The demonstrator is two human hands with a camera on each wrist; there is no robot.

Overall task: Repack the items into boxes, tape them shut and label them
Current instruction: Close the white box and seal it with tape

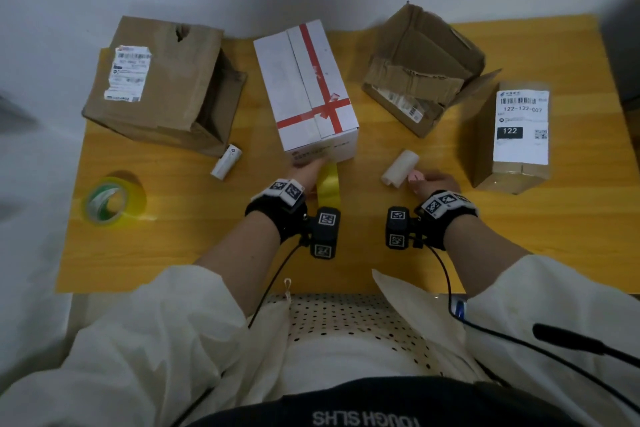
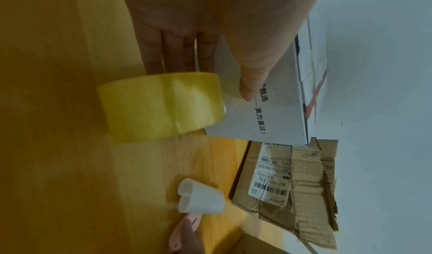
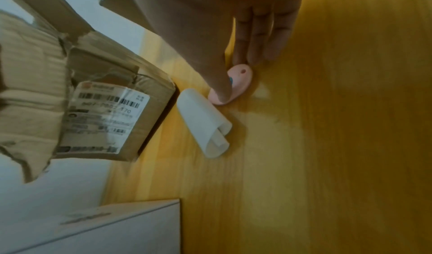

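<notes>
A white box [image 1: 304,87] crossed with red tape stands at the middle of the yellow table [image 1: 207,253]. My left hand [image 1: 306,166] lies with straight fingers against the bottom of its near face [image 2: 275,110], thumb [image 2: 249,90] pressing there. A loose strip of yellow tape [image 1: 328,189] [image 2: 161,108] curls off that face beside the hand. My right hand [image 1: 434,180] pinches a small pink cutter [image 1: 415,177] [image 3: 243,77] lying on the table, thumb [image 3: 219,84] on top and fingers [image 3: 254,51] at its far end. A curled white label sheet [image 1: 400,166] [image 3: 203,123] lies right next to the cutter.
A yellow tape roll [image 1: 112,201] sits at the near left. A small white roll [image 1: 227,162] lies left of the white box. A brown box [image 1: 166,80] stands far left, a torn one [image 1: 422,59] far right, and a labelled one [image 1: 512,135] at the right edge.
</notes>
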